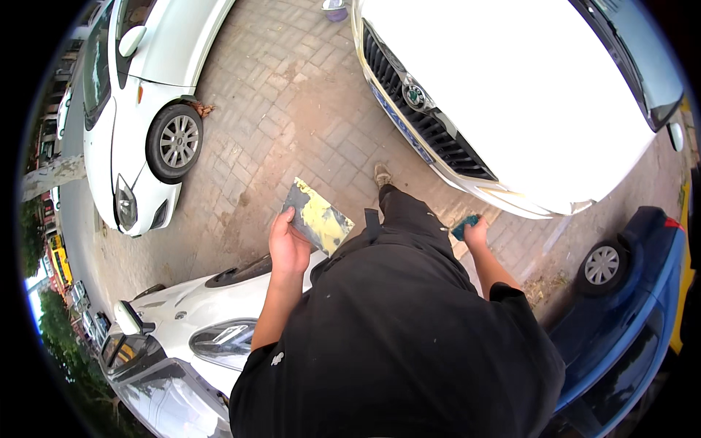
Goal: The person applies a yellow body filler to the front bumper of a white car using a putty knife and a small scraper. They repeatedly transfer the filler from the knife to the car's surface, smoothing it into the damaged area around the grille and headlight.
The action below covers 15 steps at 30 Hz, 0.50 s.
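Note:
My left hand (289,250) grips a flat dark grey board (297,198), with its thumb on top and its fingers underneath. Pale yellow putty (318,217) is smeared across much of the board's upper face. Out to the right, my right hand (477,233) is closed around a small dark teal object (463,225). Its kind is hard to tell, and part of it is hidden by the fingers. Beyond my right hand stands a white car (504,80), its front bumper the closest part to me. My hands are well apart.
A second white car (157,73) stands at the far left, and another white car (219,314) is close at the lower left. A blue car (621,299) is at the right. Brick paving (255,124) lies between them. A purple bucket (336,13) sits at the top.

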{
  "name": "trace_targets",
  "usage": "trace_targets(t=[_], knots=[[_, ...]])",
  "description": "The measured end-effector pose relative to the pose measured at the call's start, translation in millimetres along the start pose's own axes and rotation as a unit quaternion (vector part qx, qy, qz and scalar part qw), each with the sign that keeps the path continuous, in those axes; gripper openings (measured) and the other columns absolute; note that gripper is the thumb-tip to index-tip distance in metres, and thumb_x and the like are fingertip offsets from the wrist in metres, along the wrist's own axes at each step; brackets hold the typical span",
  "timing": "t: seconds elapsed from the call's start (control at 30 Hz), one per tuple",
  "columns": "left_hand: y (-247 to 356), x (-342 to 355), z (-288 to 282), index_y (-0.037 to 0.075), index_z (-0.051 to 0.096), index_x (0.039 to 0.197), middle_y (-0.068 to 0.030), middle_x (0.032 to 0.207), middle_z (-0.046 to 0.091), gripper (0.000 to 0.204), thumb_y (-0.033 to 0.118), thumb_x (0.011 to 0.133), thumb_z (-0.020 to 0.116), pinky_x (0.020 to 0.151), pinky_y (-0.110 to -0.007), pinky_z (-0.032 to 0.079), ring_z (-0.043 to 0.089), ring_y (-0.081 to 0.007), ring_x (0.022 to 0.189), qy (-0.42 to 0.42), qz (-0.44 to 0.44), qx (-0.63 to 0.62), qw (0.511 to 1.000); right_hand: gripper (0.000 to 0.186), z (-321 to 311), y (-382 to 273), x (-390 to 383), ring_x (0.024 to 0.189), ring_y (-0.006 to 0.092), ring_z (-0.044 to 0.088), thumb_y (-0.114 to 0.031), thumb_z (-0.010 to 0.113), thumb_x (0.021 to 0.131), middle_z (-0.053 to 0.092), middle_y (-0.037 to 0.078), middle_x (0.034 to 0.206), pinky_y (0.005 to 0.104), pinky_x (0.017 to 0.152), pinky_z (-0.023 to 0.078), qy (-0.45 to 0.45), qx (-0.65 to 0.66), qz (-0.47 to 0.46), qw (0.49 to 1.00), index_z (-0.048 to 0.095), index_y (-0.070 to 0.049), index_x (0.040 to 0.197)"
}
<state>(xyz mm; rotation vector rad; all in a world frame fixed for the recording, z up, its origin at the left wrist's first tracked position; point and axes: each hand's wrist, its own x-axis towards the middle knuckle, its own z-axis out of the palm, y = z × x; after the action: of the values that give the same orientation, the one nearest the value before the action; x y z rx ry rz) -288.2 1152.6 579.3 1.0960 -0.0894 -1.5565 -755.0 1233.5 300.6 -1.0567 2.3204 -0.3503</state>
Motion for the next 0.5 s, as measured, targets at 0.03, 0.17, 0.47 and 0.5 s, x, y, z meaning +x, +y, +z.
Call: trace_targets(t=[0.03, 0.17, 0.47, 0.5], knots=[[13, 17, 1, 0.0, 0.058, 0.11, -0.0104, 0.112, 0.065, 0.024, 0.015, 0.093, 0.052, 0.094, -0.036, 0.046, 0.062, -0.0214, 0.104, 0.002, 0.003, -0.007, 1.0, 0.052, 5, -41, 19, 0.103, 0.0413, 0.062, -0.008, 0.058, 0.081, 0.061, 0.028, 0.111, 0.0435, 0.089, 0.049, -0.015, 0.038, -0.034, 0.999, 0.042, -0.001, 0.131], [64, 66, 35, -0.002, 0.058, 0.112, -0.0105, 0.111, 0.066, 0.026, 0.015, 0.093, 0.052, 0.094, -0.035, 0.047, 0.063, -0.0216, 0.104, 0.035, 0.089, 0.023, 0.995, 0.055, -12, -252, 77, 0.102, 0.0419, 0.062, -0.005, 0.054, 0.084, 0.062, 0.026, 0.11, 0.0446, 0.089, 0.048, -0.083, 0.126, -0.139, 0.979, 0.039, -0.012, 0.136], [158, 221, 64, -0.003, 0.058, 0.111, -0.0117, 0.107, 0.067, 0.027, 0.015, 0.093, 0.052, 0.088, -0.036, 0.051, 0.065, -0.0224, 0.099, 0.06, 0.106, -0.032, 0.992, 0.033, 47, -551, 181, 0.104, 0.0217, 0.061, -0.004, 0.055, 0.09, 0.064, 0.013, 0.111, 0.0315, 0.093, 0.045, -0.176, 0.27, -0.332, 0.887, 0.054, -0.007, 0.123], [173, 242, 66, -0.003, 0.058, 0.111, -0.0117, 0.107, 0.067, 0.027, 0.015, 0.092, 0.053, 0.089, -0.036, 0.051, 0.065, -0.0223, 0.099, 0.058, 0.103, -0.029, 0.993, 0.038, 58, -573, 189, 0.108, 0.0209, 0.059, -0.002, 0.056, 0.09, 0.062, 0.011, 0.116, 0.0309, 0.095, 0.044, -0.201, 0.289, -0.33, 0.876, 0.052, -0.006, 0.127]])
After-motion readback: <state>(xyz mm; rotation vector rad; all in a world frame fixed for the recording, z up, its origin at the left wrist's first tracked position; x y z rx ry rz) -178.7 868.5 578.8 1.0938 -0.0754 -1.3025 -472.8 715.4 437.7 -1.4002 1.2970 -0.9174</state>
